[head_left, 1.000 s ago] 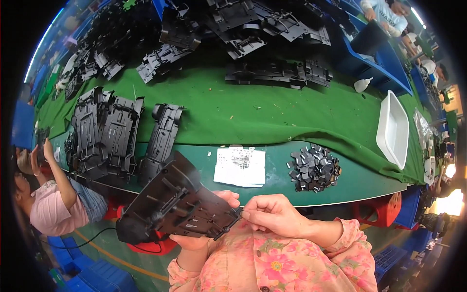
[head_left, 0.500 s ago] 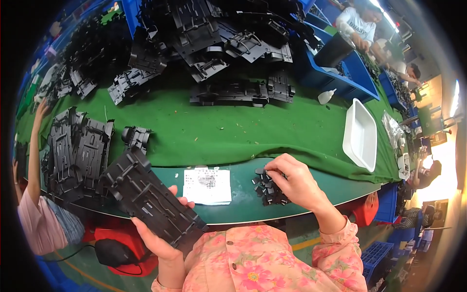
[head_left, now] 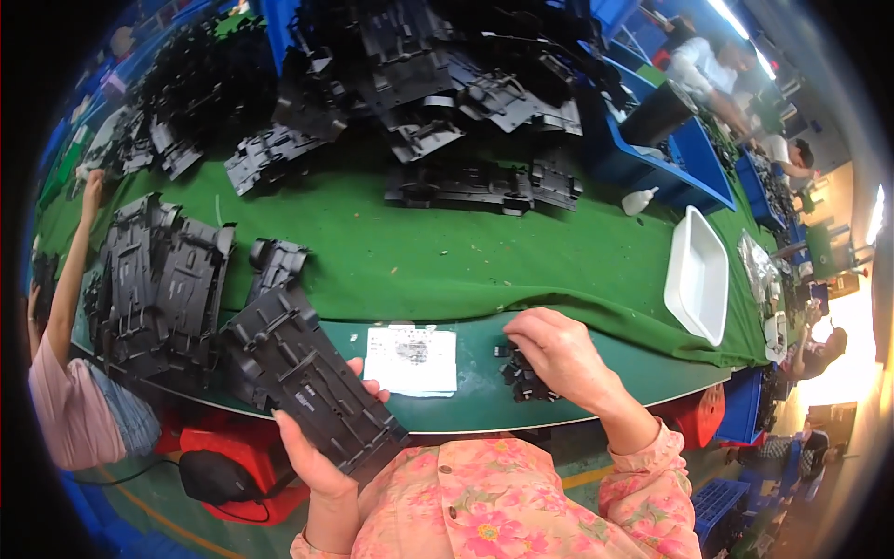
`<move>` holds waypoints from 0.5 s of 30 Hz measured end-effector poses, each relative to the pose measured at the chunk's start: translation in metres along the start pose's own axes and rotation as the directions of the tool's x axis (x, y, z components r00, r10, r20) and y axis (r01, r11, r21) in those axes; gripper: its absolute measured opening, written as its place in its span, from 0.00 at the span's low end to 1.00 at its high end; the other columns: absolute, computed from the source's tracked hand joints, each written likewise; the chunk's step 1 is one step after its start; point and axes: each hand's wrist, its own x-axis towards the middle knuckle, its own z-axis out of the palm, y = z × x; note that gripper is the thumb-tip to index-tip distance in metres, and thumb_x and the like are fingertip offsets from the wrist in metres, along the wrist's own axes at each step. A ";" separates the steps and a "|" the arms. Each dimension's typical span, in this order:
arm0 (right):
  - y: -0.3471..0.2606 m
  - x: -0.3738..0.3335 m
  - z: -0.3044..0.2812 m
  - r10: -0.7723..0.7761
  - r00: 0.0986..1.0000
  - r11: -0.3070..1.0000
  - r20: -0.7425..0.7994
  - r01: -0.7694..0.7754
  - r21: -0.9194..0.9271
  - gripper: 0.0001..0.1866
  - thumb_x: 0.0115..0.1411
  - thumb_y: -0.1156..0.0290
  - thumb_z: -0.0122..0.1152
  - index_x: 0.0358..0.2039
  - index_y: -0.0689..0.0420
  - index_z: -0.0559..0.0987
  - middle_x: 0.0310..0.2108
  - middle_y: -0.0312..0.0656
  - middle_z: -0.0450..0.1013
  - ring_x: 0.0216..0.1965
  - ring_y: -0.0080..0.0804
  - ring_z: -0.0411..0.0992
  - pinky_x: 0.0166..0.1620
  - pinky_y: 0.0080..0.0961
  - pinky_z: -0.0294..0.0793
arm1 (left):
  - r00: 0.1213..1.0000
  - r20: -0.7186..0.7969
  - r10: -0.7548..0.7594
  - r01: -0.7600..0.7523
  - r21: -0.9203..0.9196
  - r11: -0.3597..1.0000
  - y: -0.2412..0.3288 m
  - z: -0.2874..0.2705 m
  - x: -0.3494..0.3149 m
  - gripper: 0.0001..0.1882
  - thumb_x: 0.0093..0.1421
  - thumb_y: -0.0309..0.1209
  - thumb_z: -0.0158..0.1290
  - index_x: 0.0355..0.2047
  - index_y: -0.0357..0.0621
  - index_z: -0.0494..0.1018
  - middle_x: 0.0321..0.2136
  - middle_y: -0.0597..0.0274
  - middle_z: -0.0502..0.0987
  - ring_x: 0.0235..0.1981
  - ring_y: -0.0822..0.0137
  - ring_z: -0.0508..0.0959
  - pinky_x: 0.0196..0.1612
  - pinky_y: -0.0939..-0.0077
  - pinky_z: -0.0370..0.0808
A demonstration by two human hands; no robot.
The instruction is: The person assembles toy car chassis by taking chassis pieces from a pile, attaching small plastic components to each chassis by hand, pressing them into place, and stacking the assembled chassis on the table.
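My left hand (head_left: 321, 469) grips a long black plastic chassis plate (head_left: 315, 387), tilted, with raised ribs and small openings on its upper face. The thumb lies along the near edge and the fingertips show at the far side. Over a pile of small black plastic pieces (head_left: 527, 385) on the dark green tabletop, my right hand (head_left: 566, 354) is closed with thumb and fingers together. What those fingers hold, if anything, is hidden. A printed white paper (head_left: 410, 361) lies between my hands.
More black chassis plates (head_left: 154, 279) stand stacked at left, beside a smaller black part (head_left: 277, 261). Heaped black parts (head_left: 400, 65) fill the back on green cloth (head_left: 447, 252). A white tray (head_left: 697, 275), small white bottle (head_left: 638, 201) and blue bin (head_left: 670, 172) are rightward. Another person's arm (head_left: 74, 252) reaches in at left.
The whole view has shifted slightly, moving the table things rightward. My right hand now covers more of the small black pieces. My left hand still holds the chassis plate.
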 end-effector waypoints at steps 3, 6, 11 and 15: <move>-0.022 0.008 -0.008 0.078 0.988 0.981 0.133 -0.100 0.167 0.09 0.53 0.80 0.57 0.37 0.61 0.77 0.29 0.46 0.73 0.30 0.43 0.73 0.34 0.29 0.72 | 0.998 0.050 -0.029 0.031 -0.040 0.999 0.003 -0.010 0.002 0.43 0.60 0.62 0.34 0.63 0.40 0.49 0.58 0.43 0.59 0.51 0.49 0.70 0.56 0.51 0.66; -0.035 0.019 0.004 0.004 0.984 0.971 0.179 -0.046 0.233 0.10 0.54 0.79 0.57 0.39 0.61 0.77 0.29 0.46 0.73 0.30 0.43 0.73 0.34 0.29 0.72 | 0.995 0.101 -0.011 0.013 -0.023 1.000 0.003 -0.008 0.007 0.42 0.61 0.62 0.33 0.63 0.40 0.49 0.58 0.44 0.59 0.53 0.49 0.69 0.56 0.51 0.65; -0.053 0.045 0.024 0.078 0.944 0.969 0.319 -0.147 0.198 0.09 0.54 0.75 0.58 0.36 0.64 0.77 0.31 0.50 0.75 0.34 0.44 0.74 0.36 0.32 0.73 | 0.997 0.077 -0.010 0.008 0.029 1.000 0.007 -0.008 0.003 0.41 0.62 0.61 0.31 0.62 0.38 0.50 0.58 0.45 0.59 0.53 0.51 0.69 0.54 0.56 0.68; -0.049 0.055 0.041 -0.089 0.956 0.990 0.279 0.054 0.133 0.06 0.53 0.75 0.58 0.30 0.64 0.78 0.28 0.49 0.74 0.31 0.45 0.73 0.35 0.33 0.73 | 0.998 0.056 -0.008 0.008 0.008 1.000 0.010 -0.009 0.001 0.41 0.62 0.61 0.31 0.62 0.38 0.50 0.58 0.45 0.59 0.52 0.51 0.69 0.53 0.57 0.69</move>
